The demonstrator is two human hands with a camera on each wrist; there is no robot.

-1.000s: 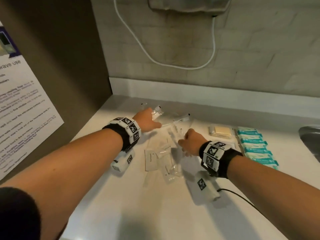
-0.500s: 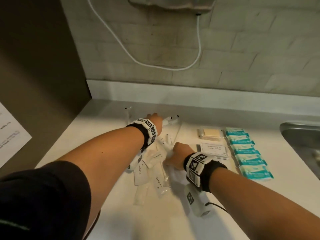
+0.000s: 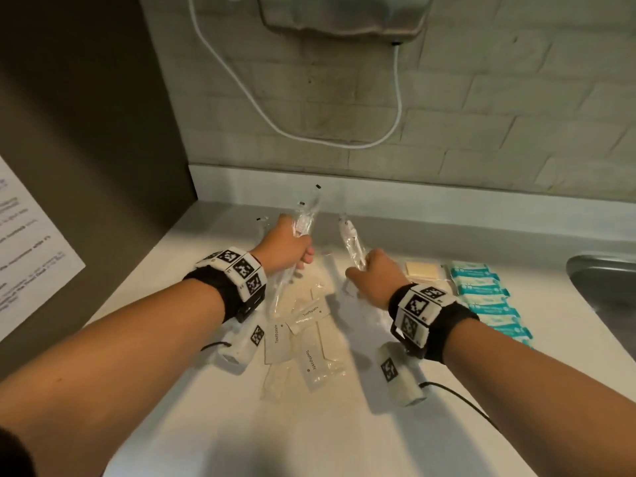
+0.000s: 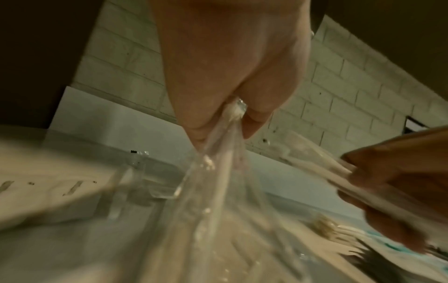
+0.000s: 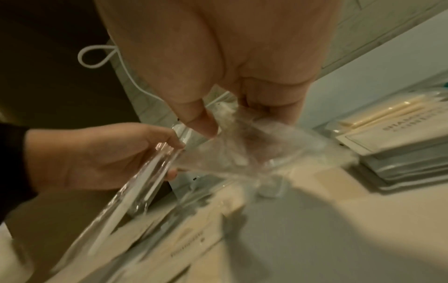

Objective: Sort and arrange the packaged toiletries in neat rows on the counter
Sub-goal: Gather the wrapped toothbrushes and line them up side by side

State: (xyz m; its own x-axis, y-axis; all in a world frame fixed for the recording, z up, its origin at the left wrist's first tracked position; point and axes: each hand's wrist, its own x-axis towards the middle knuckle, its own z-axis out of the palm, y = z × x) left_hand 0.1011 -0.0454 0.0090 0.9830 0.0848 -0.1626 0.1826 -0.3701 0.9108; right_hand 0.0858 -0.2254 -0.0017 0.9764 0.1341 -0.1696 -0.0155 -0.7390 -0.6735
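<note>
My left hand (image 3: 289,251) grips a bunch of clear-wrapped toothbrushes (image 3: 304,218) lifted above the counter; in the left wrist view the wrappers (image 4: 218,172) run out from between thumb and fingers. My right hand (image 3: 373,273) pinches another clear-wrapped toothbrush (image 3: 351,237), seen as crumpled clear plastic (image 5: 242,149) in the right wrist view. Below both hands lie several white toothpaste sachets (image 3: 309,342) in a loose pile. A row of teal packets (image 3: 485,297) and a yellowish packet (image 3: 422,271) sit to the right.
The white counter (image 3: 241,425) ends at a brick wall behind and a dark panel on the left. A steel sink (image 3: 605,287) lies at the far right. A wall dryer (image 3: 344,15) with a white cord hangs above. A flat stack of shampoo sachets (image 5: 400,141) lies right of my hand.
Both hands have risen from the pile, each lifting clear-wrapped toothbrushes off the counter. The head view has tilted up toward the wall.
</note>
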